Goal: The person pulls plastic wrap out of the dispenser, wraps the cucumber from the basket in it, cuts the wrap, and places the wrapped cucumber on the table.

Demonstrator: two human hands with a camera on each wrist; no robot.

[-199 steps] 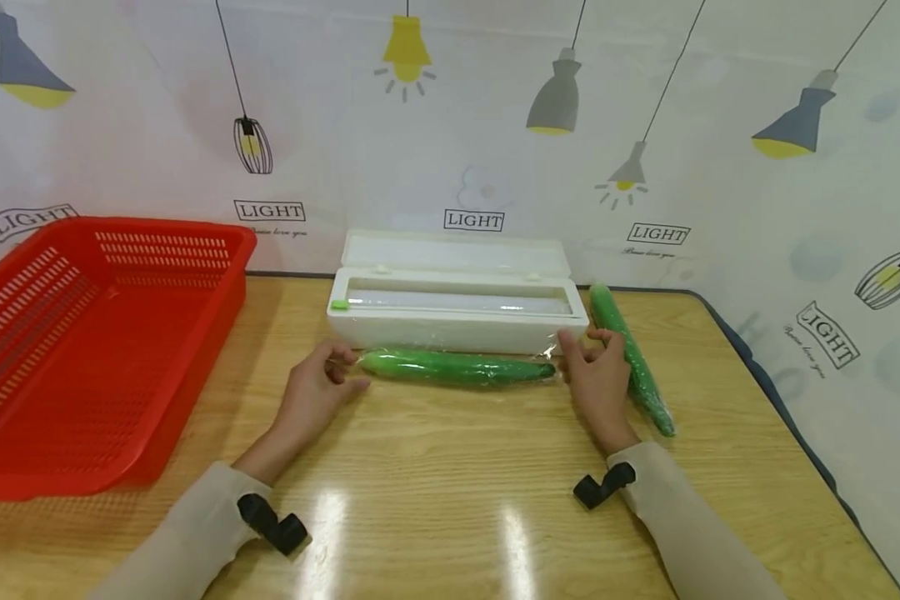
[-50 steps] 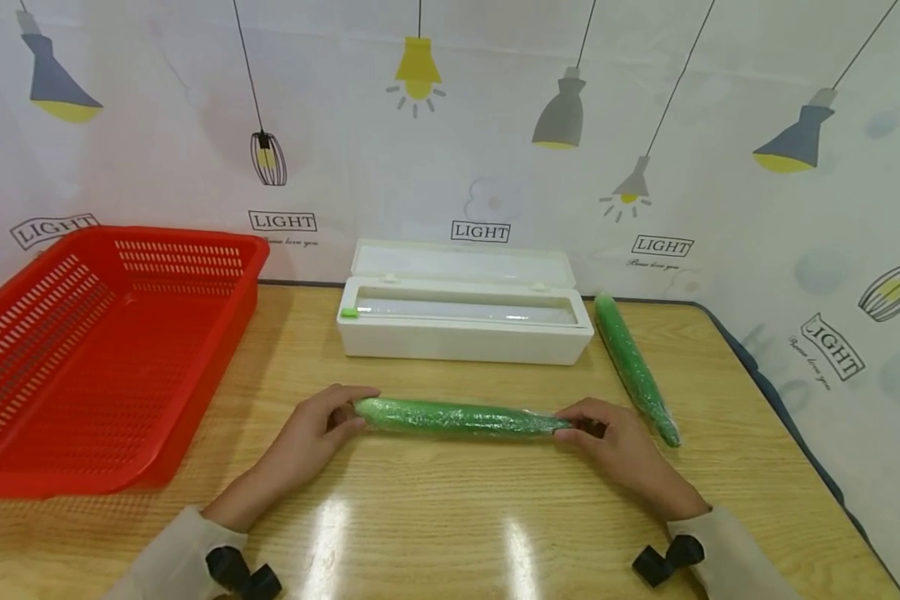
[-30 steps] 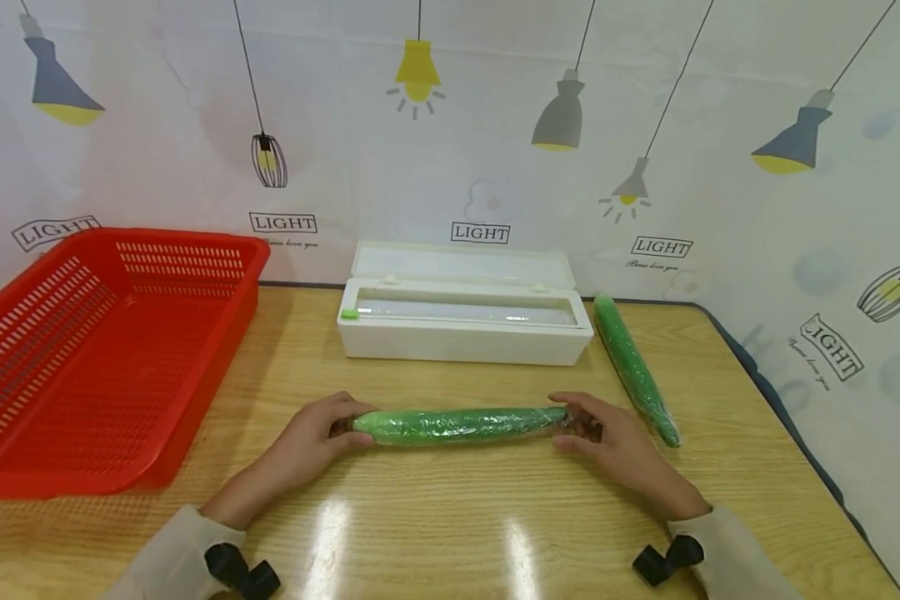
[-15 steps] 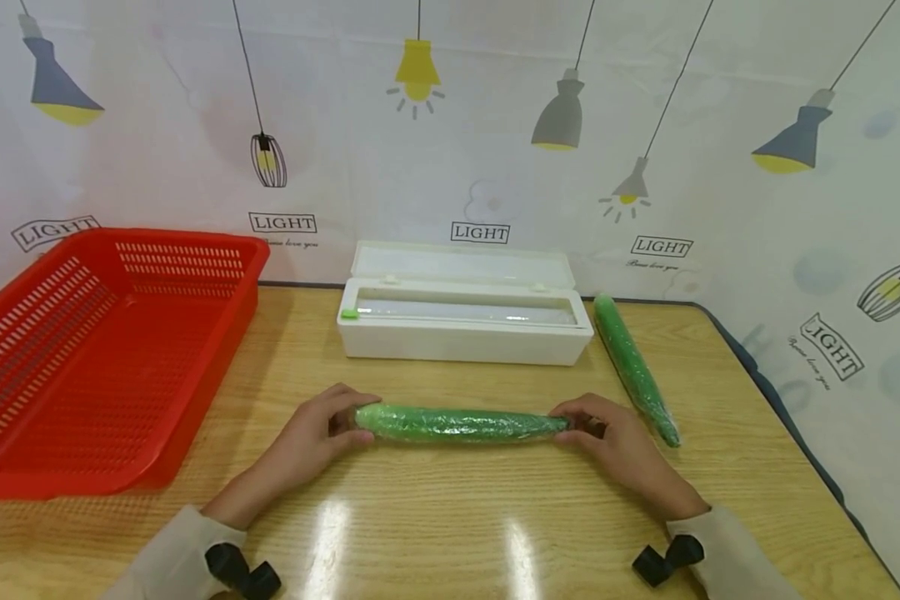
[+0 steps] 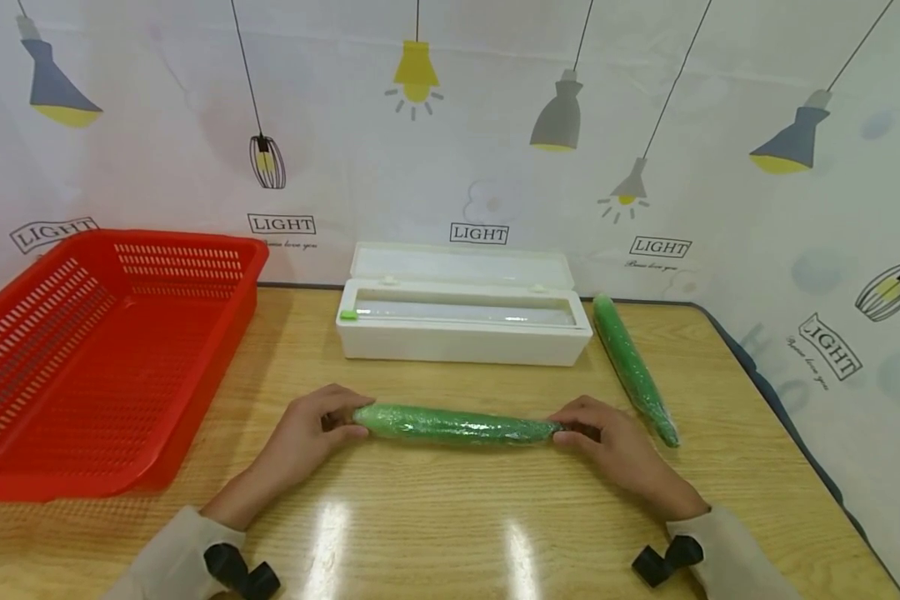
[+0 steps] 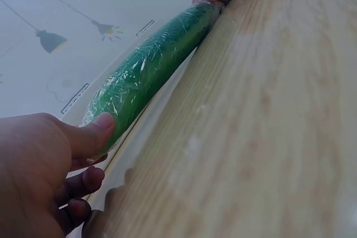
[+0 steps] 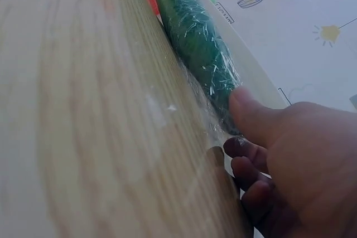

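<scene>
A long green cucumber (image 5: 457, 424), wrapped in shiny cling film, lies crosswise between my two hands in the head view. My left hand (image 5: 311, 433) pinches its paler left end between thumb and fingers. At the darker, tapered end, my right hand (image 5: 607, 437) pinches the tip and the film around it. In the left wrist view the thumb presses on the near end of the cucumber (image 6: 150, 59). Loose film (image 7: 209, 115) hangs beside the tip in the right wrist view. Behind stands a white cling film box (image 5: 465, 343) with its lid up and a roll inside.
A second wrapped cucumber (image 5: 636, 371) lies slanted to the right of the box. At the left stands a red plastic basket (image 5: 217, 375). The wooden table (image 5: 435, 525) backs onto a wall covering (image 5: 390, 183) printed with lamps.
Since the earliest frame, both hands have brought the cucumber away from the box, nearer to me. The right fingers, spread around the tip a second ago, now pinch it.
</scene>
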